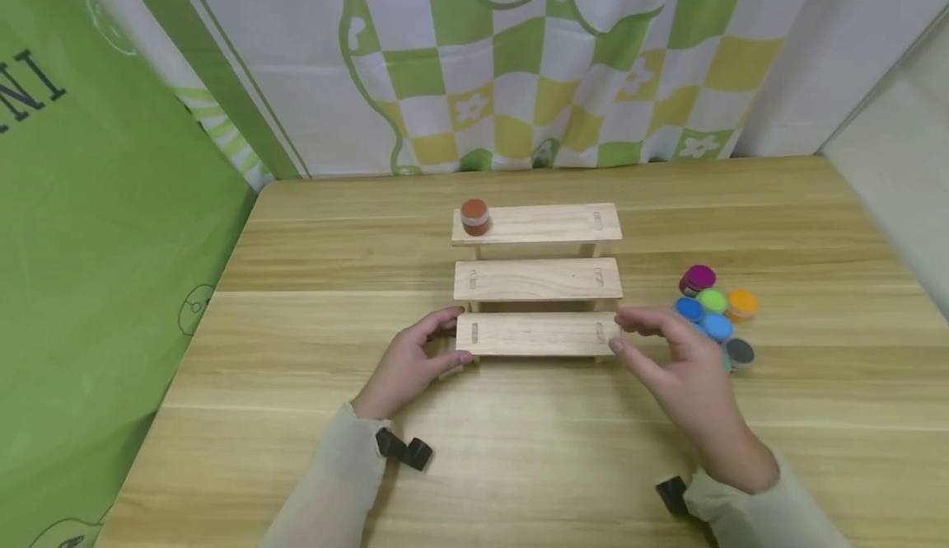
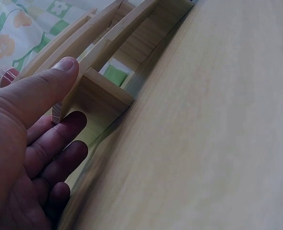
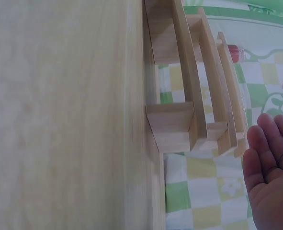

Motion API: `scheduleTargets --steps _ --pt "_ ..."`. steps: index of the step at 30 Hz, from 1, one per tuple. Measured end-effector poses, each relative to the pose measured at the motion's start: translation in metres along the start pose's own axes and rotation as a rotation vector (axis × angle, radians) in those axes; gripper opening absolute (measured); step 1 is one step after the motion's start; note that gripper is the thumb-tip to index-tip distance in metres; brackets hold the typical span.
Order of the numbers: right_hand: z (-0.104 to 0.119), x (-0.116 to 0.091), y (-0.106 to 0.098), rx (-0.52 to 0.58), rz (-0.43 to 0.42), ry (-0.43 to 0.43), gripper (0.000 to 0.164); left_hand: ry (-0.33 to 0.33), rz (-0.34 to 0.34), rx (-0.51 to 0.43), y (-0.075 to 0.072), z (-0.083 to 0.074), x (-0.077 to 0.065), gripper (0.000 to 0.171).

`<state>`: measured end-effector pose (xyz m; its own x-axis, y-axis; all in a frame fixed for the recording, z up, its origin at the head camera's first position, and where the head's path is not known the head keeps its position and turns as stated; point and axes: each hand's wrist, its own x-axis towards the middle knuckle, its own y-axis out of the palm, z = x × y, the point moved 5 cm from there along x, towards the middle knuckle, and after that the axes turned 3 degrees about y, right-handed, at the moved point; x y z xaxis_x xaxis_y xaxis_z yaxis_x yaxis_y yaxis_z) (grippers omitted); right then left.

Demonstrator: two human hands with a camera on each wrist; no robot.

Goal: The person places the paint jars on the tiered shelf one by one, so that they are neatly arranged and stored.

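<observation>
Currently, left hand [image 1: 404, 365] on front shelf [image 1: 537, 334]

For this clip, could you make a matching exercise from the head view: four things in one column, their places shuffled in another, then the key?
Things
1. Red-brown jar
2. Left hand
3. Orange-lidded jar
4. Right hand

Places
A. At the right end of the front shelf
B. On the back shelf, near its left end
C. At the left end of the front shelf
D. On the table, in the group of jars to the right

Pairs: 1-B, 2-C, 3-D, 4-A
</observation>
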<state>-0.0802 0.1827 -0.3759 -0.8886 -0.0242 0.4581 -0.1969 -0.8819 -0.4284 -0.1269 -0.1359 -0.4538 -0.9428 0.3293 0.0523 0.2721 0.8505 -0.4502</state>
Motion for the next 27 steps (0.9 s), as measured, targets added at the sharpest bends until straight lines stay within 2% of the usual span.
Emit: scheduleTargets --steps 6,14,22,27 --pt "-0.003 -0.001 -0.008 -0.043 -0.017 0.009 0.039 0.002 -0.002 0.004 0.001 0.001 0.0 0.065" --pt "-0.009 -0.002 -0.018 -0.011 -0.043 0.004 0.038 -0.001 0.003 0.005 -0.001 0.002 0.0 0.065" --pt "-0.018 -0.004 -0.029 0.068 -0.043 0.045 0.034 -0.001 0.009 -0.003 0.0 0.002 0.001 0.065" --pt "-0.022 -0.004 -0.035 0.049 -0.059 0.082 0.034 -0.007 0.008 -0.011 0.0 0.002 0.001 0.065"
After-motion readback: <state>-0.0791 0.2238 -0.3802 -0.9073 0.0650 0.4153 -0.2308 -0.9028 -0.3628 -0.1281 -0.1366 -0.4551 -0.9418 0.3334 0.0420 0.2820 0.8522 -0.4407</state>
